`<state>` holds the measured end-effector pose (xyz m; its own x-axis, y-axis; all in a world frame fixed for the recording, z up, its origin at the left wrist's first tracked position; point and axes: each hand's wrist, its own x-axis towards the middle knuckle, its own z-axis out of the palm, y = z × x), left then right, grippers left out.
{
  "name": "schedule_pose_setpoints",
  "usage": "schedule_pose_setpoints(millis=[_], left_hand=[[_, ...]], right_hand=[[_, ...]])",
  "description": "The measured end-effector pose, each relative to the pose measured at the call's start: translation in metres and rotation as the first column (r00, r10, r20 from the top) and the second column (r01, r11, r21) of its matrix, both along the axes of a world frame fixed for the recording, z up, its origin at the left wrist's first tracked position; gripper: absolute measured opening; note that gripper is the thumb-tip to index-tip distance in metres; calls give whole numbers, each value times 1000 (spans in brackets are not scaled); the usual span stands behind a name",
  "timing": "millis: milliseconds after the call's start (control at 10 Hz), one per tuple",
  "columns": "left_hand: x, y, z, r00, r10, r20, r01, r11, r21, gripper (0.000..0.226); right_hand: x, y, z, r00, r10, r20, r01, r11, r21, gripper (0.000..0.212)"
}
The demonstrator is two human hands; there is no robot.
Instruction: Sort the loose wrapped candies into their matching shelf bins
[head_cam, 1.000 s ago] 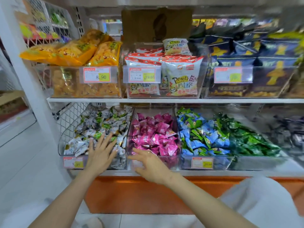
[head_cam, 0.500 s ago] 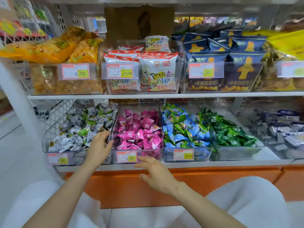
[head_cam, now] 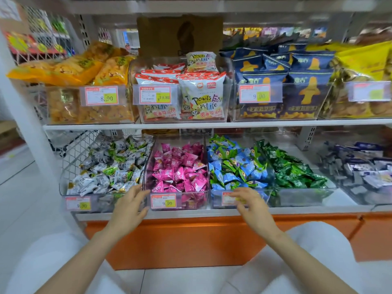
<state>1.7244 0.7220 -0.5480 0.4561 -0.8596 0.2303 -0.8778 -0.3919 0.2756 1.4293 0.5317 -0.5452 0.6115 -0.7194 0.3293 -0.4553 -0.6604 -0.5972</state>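
Clear bins line the lower shelf. From left to right they hold white-and-green candies [head_cam: 110,166], pink candies [head_cam: 180,166], blue candies [head_cam: 235,164] with several green-wrapped ones mixed in, dark green candies [head_cam: 294,168] and grey-purple candies [head_cam: 360,170]. My left hand [head_cam: 130,205] is at the front corner between the white bin and the pink bin [head_cam: 176,206], fingers relaxed. My right hand [head_cam: 251,205] is in front of the blue bin [head_cam: 218,200], covering its price label, fingers loosely bent. Neither hand holds a candy.
The upper shelf [head_cam: 191,125] carries bins of orange snack bags [head_cam: 70,68], white snack bags [head_cam: 199,96] and dark blue bags [head_cam: 297,81]. An orange base panel [head_cam: 191,240] runs below the lower shelf. A white post [head_cam: 31,134] stands at left.
My left hand came off the white candies to the bin's front corner. My right hand moved right, from in front of the pink bin to the blue bin's front. The view shifted right.
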Motion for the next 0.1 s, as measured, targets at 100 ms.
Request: schedule_pose_setpoints(millis=[100], left_hand=[[-13,-1,2,999,36,-7,-37,999,-23,51]], right_hand=[[-18,-5,9,994,-80,78,71,990,121,24]])
